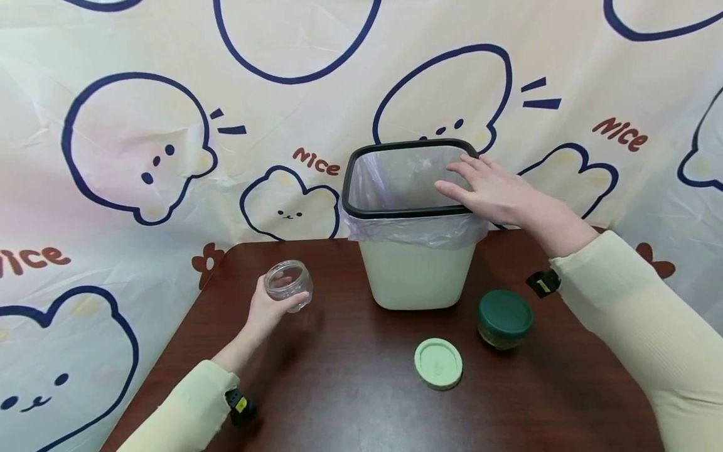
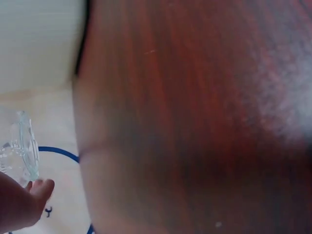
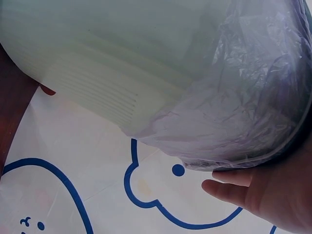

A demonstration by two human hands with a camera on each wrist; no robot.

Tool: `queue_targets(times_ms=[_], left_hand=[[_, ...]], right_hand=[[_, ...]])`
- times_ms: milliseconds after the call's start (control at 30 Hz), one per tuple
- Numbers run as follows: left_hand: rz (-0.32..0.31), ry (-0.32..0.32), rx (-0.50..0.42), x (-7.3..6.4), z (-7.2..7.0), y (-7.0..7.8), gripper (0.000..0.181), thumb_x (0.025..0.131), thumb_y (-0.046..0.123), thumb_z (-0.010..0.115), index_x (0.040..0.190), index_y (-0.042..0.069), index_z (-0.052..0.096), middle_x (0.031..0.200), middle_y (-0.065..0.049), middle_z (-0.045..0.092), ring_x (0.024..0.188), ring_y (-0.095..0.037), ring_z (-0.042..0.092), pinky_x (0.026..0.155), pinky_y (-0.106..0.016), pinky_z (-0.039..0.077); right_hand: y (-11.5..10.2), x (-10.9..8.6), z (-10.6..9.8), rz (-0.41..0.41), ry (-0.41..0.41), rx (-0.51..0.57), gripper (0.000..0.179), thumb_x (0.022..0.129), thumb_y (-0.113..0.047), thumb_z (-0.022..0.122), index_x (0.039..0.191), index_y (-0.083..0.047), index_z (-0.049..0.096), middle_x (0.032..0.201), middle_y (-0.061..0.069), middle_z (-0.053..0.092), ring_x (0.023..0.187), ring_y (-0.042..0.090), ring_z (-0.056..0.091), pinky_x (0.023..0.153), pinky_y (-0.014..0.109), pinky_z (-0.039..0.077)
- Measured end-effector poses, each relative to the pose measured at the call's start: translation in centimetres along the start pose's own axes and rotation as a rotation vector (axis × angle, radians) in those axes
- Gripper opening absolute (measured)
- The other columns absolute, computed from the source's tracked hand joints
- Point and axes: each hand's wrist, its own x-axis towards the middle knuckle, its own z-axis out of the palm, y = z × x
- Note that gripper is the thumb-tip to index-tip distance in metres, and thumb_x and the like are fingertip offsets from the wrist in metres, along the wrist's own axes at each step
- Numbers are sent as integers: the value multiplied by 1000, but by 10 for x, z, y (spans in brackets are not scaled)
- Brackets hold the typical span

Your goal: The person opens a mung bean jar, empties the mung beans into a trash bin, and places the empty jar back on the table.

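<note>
My left hand grips a small clear glass jar above the left side of the table, its lidless mouth tilted toward the head camera. In the left wrist view the jar appears at the left edge with the thumb under its rim. At the bin's right rim is my right hand, fingers spread and fairly straight, the thumb over the opening. The pale green bin has a black rim and a thin translucent bag folded over it. From the right wrist camera, some fingers show outside the rim.
A pale green round lid lies on the dark wood table in front of the bin. To its right stands a glass jar with a dark green lid. A cartoon-printed cloth hangs behind the table.
</note>
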Motion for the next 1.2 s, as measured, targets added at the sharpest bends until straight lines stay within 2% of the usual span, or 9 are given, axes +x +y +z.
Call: queue_targets(times_ms=[167,600,900,1200], left_hand=[[-30,24,45,0,3,-6,86,78,27,83,142,5,31,137,-16,47,125,-29,43,100,-45,37],[-92,51,23,6,14,-17,84,72,5,85,138,-3,34,135,-23,49,126,-33,45,104,-44,33],[-113,43,37,6,20,-27,83,69,3,85,137,-4,38,134,-23,48,124,-34,44,105,-45,32],[-134,26,26,0,21,-32,84,69,2,84,138,-5,36,136,-24,46,126,-36,42,106,-46,31]], right_hand=[[0,0,0,1,2,5,85,95,-68,28,152,-6,27,158,22,12,144,41,3,112,60,8],[-2,2,-1,-1,-4,11,85,95,-68,28,153,-6,26,159,21,11,145,41,2,112,60,7],[-1,-1,-1,2,-2,18,84,95,-68,28,153,-7,26,159,22,11,144,41,1,111,61,7],[0,-1,0,7,-14,25,85,95,-68,29,153,-7,25,159,21,10,145,40,0,111,61,6]])
